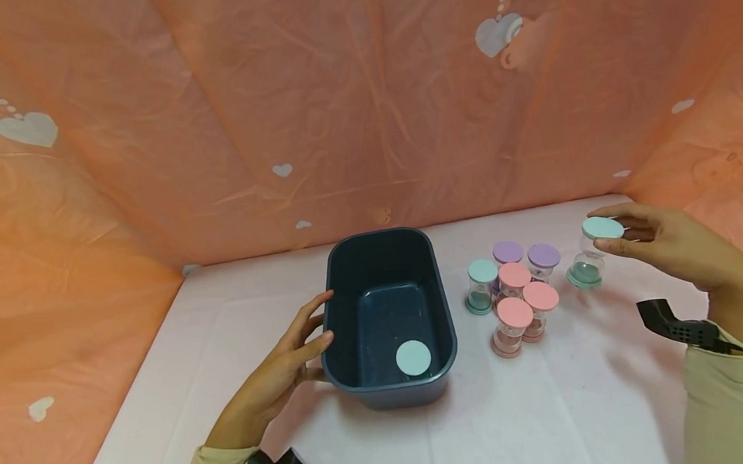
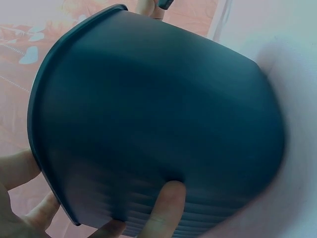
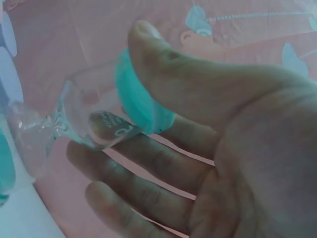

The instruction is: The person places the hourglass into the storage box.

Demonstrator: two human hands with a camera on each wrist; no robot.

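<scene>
1. Mint-capped sand timers (image 1: 590, 257): two, one gripped by the right hand (image 1: 678, 247), one left of the grip.
2. Pink-capped sand timers (image 1: 514, 313): three, left.
3. Purple-capped sand timers (image 1: 544, 256): two, left.
4. Dark bin (image 1: 395, 397): one, farther left.
5. Pale round top (image 1: 413, 358): one, inside.

- Dark bin (image 1: 402, 398): way in from above; pale disc (image 1: 413, 358) obstructs near-right corner.
- Left hand (image 1: 284, 370) blocks left side.
- Narrow slot between bin and clustered hourglasses (image 1: 514, 276).
- Wider passage across front tabletop (image 1: 545, 419); orange curtain (image 1: 340, 121) bounds back.
</scene>
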